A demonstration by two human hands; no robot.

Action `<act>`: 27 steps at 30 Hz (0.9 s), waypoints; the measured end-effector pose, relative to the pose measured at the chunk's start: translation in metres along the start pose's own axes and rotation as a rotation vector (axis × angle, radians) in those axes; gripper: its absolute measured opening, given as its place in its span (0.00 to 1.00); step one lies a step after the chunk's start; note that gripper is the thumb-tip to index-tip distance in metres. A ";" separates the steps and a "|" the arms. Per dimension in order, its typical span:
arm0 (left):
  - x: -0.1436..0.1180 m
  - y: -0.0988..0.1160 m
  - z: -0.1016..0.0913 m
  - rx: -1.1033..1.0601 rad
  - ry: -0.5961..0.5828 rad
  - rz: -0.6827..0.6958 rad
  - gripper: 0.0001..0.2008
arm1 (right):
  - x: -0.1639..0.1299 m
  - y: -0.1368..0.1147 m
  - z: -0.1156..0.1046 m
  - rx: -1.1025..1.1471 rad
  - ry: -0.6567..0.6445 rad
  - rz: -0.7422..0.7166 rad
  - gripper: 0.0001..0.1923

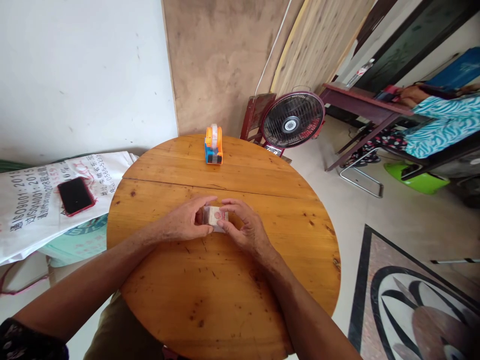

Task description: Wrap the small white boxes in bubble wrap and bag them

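Both my hands meet over the middle of a round wooden table [157, 300]. Between them sits a small pale packet with a reddish print [215, 216], resting on the tabletop. My left hand [185, 221] grips its left side with thumb and fingers. My right hand [242, 226] pinches its right side, fingers curled over the top edge. Most of the packet is hidden by my fingers. An orange and blue tape dispenser [213, 145] stands upright at the table's far edge, well apart from both hands.
A black phone in a red case [75, 195] lies on white printed sacks [33, 210] to the left. A floor fan [292, 122] stands behind the table. At far right a person in a turquoise striped top [442, 122] sits at a dark table [360, 102].
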State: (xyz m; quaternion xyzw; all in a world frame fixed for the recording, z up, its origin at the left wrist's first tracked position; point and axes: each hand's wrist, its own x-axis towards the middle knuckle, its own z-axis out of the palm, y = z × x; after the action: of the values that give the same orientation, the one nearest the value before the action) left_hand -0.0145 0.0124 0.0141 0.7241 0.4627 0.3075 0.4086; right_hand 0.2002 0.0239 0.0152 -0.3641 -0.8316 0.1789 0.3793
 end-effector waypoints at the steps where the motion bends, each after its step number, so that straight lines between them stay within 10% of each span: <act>1: 0.000 0.000 0.000 0.008 0.007 0.020 0.36 | 0.000 0.000 0.000 0.005 0.003 0.007 0.09; 27: -0.002 0.000 0.002 0.040 0.030 0.113 0.28 | 0.006 -0.006 0.003 -0.062 0.039 0.059 0.08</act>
State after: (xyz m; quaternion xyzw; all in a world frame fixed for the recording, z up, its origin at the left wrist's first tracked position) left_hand -0.0135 0.0103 0.0134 0.7525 0.4331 0.3315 0.3691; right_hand 0.1922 0.0236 0.0195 -0.4034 -0.8181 0.1569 0.3786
